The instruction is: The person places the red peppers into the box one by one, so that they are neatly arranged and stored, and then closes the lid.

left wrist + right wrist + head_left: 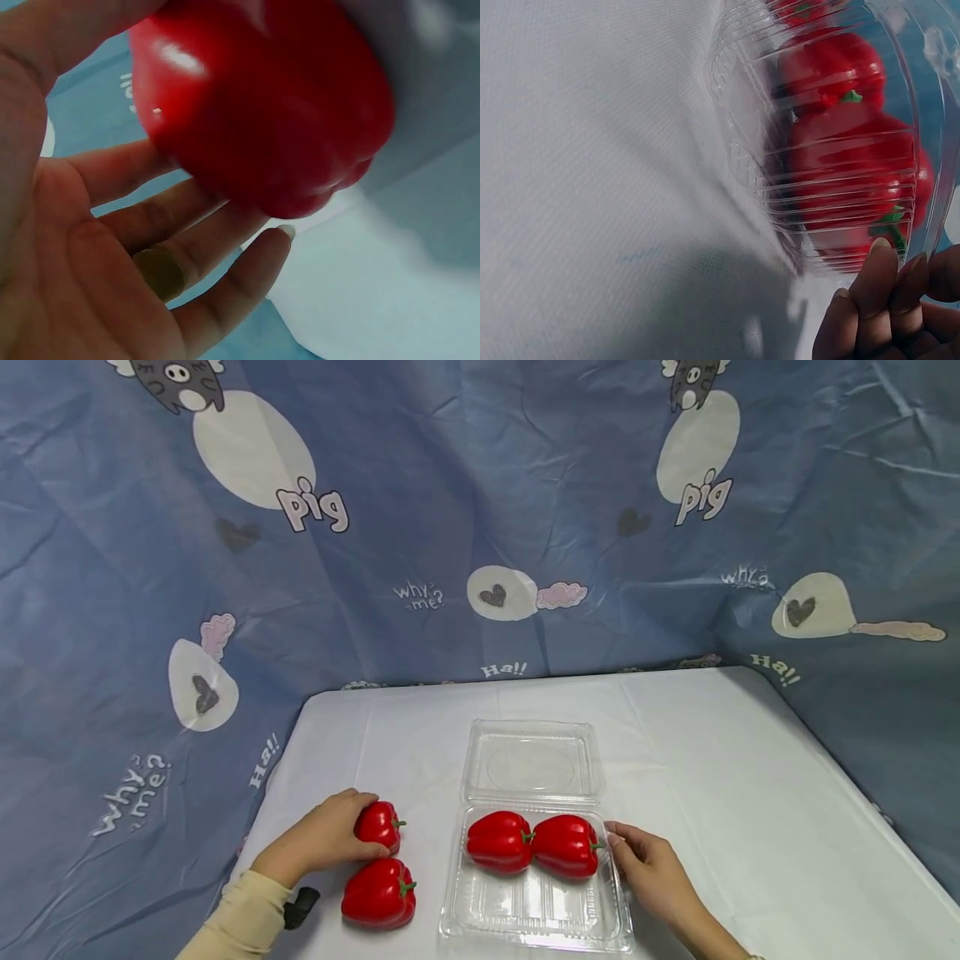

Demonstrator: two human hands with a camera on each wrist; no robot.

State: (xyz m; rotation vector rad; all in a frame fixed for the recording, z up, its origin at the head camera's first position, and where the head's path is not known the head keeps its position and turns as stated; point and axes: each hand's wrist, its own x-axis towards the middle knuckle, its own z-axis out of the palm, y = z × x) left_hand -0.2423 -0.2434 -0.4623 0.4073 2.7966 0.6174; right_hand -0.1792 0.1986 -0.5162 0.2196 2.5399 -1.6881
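My left hand (330,835) holds a red bell pepper (381,825) on the left of the table, fingers on its far side and thumb on the near side. Close up in the left wrist view, the fingers curve round that pepper's glossy red body. Just nearer lies another red bell pepper (377,897), green stem pointing right. Two more peppers lie side by side in the far half of a clear plastic clamshell container (525,917), its lid (532,760) folded back away from me. At the container's right rim, my right hand (656,872) pinches the edge between thumb and fingers.
A white cloth (750,827) covers the table. Behind and beside it hangs a blue printed curtain (420,527). By my left sleeve is a small black object (302,907).
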